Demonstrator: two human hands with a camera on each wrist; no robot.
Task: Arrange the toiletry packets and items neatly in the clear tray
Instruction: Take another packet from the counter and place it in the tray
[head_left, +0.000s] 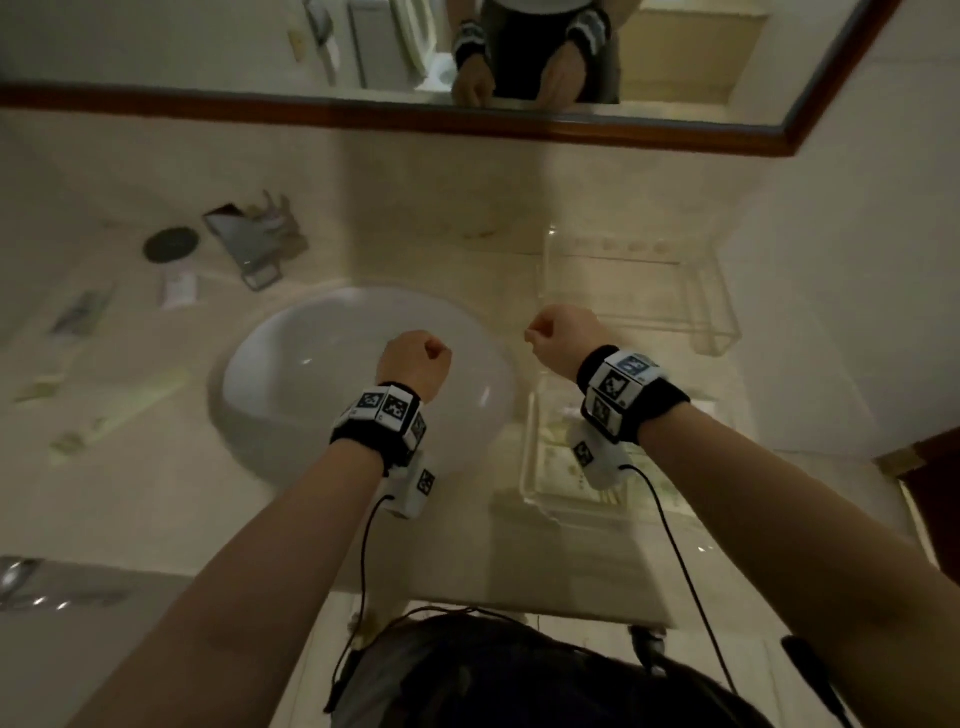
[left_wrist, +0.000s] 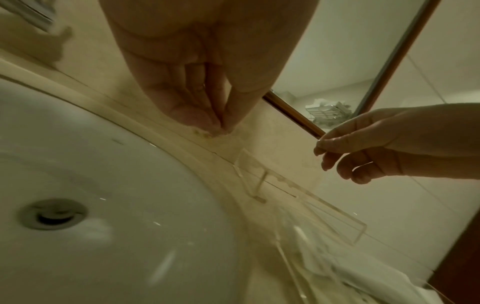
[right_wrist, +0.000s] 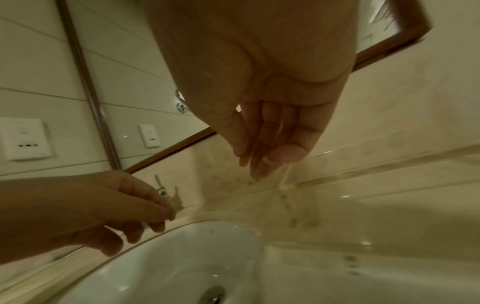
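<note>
Both my hands hover over the counter with loosely curled fingers and hold nothing. My left hand (head_left: 415, 358) (left_wrist: 207, 115) is above the white sink basin (head_left: 311, 364). My right hand (head_left: 558, 332) (right_wrist: 267, 148) hangs just left of an empty clear tray (head_left: 717, 317) at the back right. A second clear tray (head_left: 535, 467) lies nearer me under my right wrist, with pale items inside that are blurred. Toiletry packets lie scattered on the left of the counter: a small white packet (head_left: 176, 291), a long pale green packet (head_left: 140, 405) and a grey packet (head_left: 78, 317).
A black round disc (head_left: 171, 244) and a grey holder with papers (head_left: 254, 239) sit at the back left. A wood-framed mirror (head_left: 467, 119) runs along the wall behind. A dark wooden door edge (head_left: 935, 493) stands at the right. The sink drain (left_wrist: 52, 214) is below my left hand.
</note>
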